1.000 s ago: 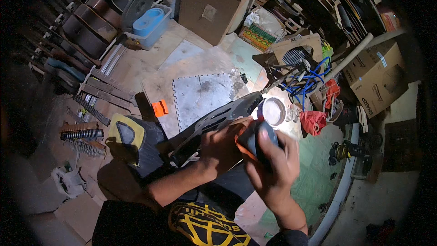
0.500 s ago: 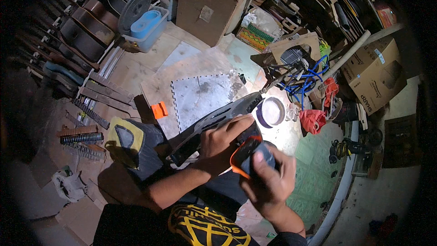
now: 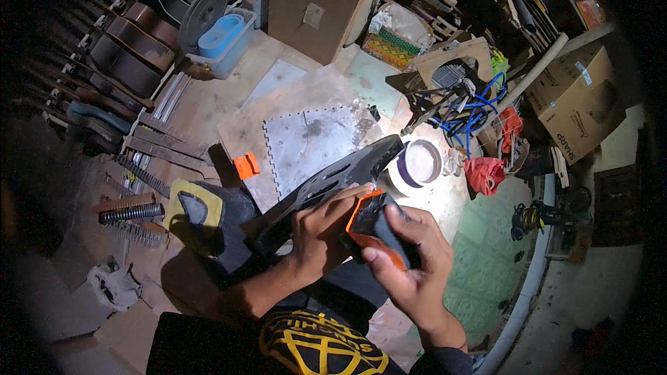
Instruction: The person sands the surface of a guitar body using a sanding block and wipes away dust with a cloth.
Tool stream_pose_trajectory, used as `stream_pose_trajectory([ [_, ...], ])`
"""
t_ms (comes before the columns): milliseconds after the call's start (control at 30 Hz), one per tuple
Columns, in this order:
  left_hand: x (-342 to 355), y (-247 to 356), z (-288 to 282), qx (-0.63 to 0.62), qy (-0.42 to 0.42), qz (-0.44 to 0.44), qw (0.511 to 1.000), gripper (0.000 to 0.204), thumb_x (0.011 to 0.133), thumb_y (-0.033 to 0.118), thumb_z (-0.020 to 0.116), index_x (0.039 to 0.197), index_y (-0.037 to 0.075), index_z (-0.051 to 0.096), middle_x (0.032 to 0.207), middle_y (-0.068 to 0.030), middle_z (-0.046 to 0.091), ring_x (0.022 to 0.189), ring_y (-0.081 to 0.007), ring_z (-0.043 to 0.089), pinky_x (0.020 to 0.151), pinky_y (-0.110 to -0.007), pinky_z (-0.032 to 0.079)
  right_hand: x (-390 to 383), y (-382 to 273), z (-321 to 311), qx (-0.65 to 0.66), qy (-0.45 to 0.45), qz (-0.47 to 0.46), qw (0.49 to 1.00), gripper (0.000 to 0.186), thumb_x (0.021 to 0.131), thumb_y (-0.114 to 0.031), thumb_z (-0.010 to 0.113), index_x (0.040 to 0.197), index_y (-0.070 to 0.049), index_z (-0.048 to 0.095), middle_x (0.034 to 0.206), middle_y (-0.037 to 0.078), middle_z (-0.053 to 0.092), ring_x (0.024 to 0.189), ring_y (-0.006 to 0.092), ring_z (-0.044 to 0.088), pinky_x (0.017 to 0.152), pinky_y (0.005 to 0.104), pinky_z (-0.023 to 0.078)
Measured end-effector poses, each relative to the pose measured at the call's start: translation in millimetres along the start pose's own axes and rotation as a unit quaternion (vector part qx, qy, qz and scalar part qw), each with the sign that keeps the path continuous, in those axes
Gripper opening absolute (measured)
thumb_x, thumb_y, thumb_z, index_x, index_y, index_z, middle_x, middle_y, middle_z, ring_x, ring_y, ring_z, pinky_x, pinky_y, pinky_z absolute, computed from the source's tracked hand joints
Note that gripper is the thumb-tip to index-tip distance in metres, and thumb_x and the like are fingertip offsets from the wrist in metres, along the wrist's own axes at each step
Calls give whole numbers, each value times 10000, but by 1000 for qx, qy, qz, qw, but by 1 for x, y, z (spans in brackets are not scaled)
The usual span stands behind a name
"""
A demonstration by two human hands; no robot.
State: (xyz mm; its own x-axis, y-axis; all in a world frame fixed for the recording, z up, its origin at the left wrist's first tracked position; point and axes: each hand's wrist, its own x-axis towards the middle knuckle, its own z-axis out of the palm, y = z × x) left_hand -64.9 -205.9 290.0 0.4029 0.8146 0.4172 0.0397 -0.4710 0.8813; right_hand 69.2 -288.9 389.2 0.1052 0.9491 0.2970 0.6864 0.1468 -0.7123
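Note:
A long, glossy black piece, perhaps a guitar body seen nearly edge-on, slants across my lap with its far end up and to the right. My left hand grips it near the middle, fingers lying along its near side. Pinched between the thumb and fingers of my right hand is a folded black sheet with an orange face and edge, which looks like sandpaper. This sheet is close to my left fingertips; whether it touches the black piece is hidden.
A round white tub stands beyond the black piece. On the floor lie an orange scrap and a pale mat. Guitars line the left wall; blue hose and a cardboard box stand right.
My right hand has turned the folded sheet, so more of its black side shows, and lifted slightly. My left hand has slid a little down and left along the black piece.

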Motion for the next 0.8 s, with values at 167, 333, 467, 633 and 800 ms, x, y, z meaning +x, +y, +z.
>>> stream_pose_trajectory([
  [167,-11,-12,-8,38,2,38,999,475,794,177,777,1227,42,638,1204,-177,692,1063,-346,706,888,-397,577,10,39,17,153,37,180,971,481,774,-131,848,1201,11,675,1119,229,682,1044,311,678,931,363,508],
  [333,-16,-16,-15,33,4,73,997,435,813,154,788,1185,9,614,1179,-191,696,1026,-332,719,877,-398,589,7,52,32,132,29,148,980,447,828,-136,803,1205,49,650,1118,201,691,1030,235,667,921,351,509],
  [467,-19,-20,-24,56,12,97,994,436,784,97,788,1174,-8,623,1150,-199,700,1042,-352,715,905,-405,582,4,28,29,123,-2,85,989,431,838,-153,807,1181,57,654,1120,200,692,1054,231,665,944,349,500],
  [633,-24,-22,-18,46,48,92,994,402,764,100,828,1106,13,637,1090,-170,717,965,-325,734,858,-405,596,13,74,52,205,34,252,945,383,838,-137,797,1137,58,659,1152,199,694,1072,204,643,949,347,495],
  [800,-42,-30,-17,9,67,43,997,351,784,83,805,1086,11,641,1062,-174,720,966,-327,735,853,-395,605,-2,40,41,147,-2,40,988,422,838,-149,806,1177,53,656,1130,184,689,1046,274,676,929,348,501],
])
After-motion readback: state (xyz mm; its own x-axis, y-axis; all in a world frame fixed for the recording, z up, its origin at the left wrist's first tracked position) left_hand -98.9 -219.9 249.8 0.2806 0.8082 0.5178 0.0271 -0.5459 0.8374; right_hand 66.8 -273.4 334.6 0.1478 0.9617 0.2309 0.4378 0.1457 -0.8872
